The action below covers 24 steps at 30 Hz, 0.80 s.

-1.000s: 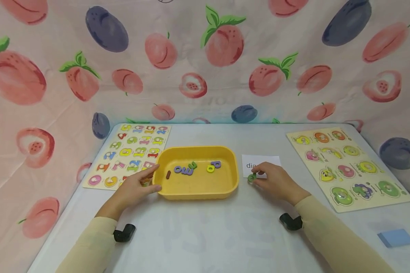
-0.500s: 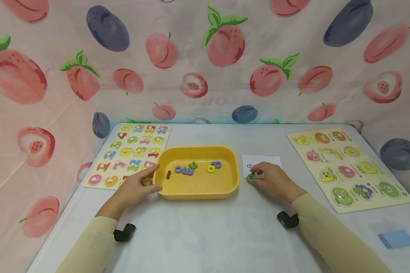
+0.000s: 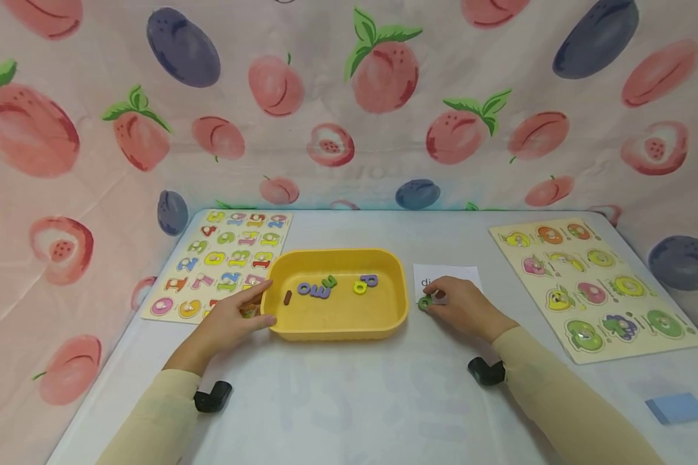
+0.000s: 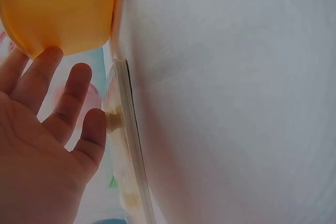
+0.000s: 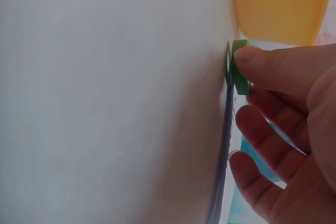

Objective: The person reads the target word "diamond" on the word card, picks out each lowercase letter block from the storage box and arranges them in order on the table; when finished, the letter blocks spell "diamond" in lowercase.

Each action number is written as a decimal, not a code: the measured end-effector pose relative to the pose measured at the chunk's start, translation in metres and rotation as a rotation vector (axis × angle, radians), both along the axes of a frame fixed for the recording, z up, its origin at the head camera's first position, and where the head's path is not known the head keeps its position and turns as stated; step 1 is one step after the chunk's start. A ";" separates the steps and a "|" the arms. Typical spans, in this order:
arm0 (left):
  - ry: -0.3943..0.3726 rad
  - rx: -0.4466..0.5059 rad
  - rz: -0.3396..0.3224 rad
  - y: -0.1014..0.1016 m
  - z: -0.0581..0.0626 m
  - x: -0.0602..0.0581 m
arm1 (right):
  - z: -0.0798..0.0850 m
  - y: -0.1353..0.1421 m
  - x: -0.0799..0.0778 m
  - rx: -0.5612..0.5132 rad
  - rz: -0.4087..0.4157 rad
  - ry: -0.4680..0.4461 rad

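Note:
My left hand (image 3: 232,321) rests at the left end of a yellow tray (image 3: 337,331), its thumb and fingers spread against the rim. Seen from the left wrist, fairly straight fingertips (image 4: 51,53) touch the tray's outer wall. Between thumb and fingers, my right hand (image 3: 471,310) pinches a small green letter (image 3: 424,303), close to the near edge of a white word card (image 3: 459,271). The hand covers most of the print. In the right wrist view the green letter (image 5: 240,69) stands on edge at the table surface, and the other fingers curl loosely below.
Inside the tray lie purple letters (image 3: 320,292), a green one (image 3: 329,281), a yellow one (image 3: 359,287) and a brown piece (image 3: 287,298). A number puzzle board (image 3: 209,271) is at left, a fruit puzzle board (image 3: 593,290) at right. A blue block (image 3: 676,408) sits near right.
My right hand and the green letter have shifted slightly left along the card's near edge. The left hand and the tray have stayed in place.

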State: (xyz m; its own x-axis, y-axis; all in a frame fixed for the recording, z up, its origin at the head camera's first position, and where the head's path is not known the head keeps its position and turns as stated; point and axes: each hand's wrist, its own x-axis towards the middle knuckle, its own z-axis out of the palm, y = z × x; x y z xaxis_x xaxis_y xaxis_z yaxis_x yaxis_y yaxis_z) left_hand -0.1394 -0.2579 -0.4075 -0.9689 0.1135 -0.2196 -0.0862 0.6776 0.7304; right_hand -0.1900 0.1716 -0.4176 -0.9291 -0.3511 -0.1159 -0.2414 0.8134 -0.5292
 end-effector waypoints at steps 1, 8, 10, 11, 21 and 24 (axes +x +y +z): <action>0.002 -0.001 -0.002 0.000 0.000 0.000 | 0.000 0.000 0.000 0.001 0.002 0.001; 0.013 -0.013 -0.007 -0.001 0.000 0.000 | -0.002 0.001 -0.001 0.006 0.003 0.002; 0.013 -0.015 -0.008 0.000 0.000 0.000 | -0.002 0.002 -0.002 0.006 0.001 -0.004; 0.014 -0.016 -0.009 0.000 0.000 0.000 | -0.002 0.001 -0.002 0.005 -0.004 -0.010; 0.002 -0.005 -0.004 -0.001 -0.001 0.000 | -0.005 0.001 -0.003 -0.004 -0.002 -0.010; 0.003 -0.009 -0.005 -0.001 -0.001 0.000 | -0.005 0.000 -0.003 -0.001 0.004 -0.009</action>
